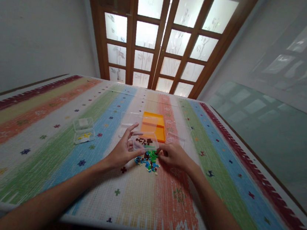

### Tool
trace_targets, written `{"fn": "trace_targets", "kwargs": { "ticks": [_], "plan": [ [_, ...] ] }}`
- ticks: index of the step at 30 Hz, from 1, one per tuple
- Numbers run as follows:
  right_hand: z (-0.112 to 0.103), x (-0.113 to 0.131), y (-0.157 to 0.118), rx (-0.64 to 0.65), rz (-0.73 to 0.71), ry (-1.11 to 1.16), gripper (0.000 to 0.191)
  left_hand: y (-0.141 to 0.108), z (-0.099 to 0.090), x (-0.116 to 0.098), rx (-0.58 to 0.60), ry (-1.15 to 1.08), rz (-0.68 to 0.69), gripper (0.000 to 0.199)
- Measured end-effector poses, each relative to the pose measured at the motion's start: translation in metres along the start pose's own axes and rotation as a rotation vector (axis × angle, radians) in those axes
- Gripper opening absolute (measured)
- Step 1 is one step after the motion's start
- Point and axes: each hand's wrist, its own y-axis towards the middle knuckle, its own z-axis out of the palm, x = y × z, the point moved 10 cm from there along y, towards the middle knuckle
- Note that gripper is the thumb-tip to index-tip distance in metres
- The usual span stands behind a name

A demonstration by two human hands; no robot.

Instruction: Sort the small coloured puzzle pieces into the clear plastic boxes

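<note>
My left hand (122, 150) grips the near left side of a small clear plastic box (155, 145), thumb in front and the other fingers behind it. Several dark brown toy bricks (144, 141) lie inside the box, which is held over the table. Just below it is a loose pile of small green, blue and brown bricks (151, 163). My right hand (175, 155) is at the box's right end, beside the pile, with its fingers curled and pinched together. Whatever the fingertips hold, if anything, is hidden.
Behind the hands lies an orange divided tray (163, 134), with clear plastic lids or boxes (126, 118) around it. To the left, an opened clear case (83, 136) contains yellow pieces. A striped cloth (61, 156) covers the table; wooden glazed doors (163, 38) stand beyond.
</note>
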Motion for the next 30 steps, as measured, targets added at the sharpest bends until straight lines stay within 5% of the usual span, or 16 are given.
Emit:
{"fn": "trace_targets", "kwargs": {
  "ticks": [30],
  "plan": [
    [0.0062,0.0055,-0.0015,0.067,-0.042,0.066,0.027,-0.0004,-0.0005,0.0013,0.014,0.003,-0.002,0.097]
  ]
}}
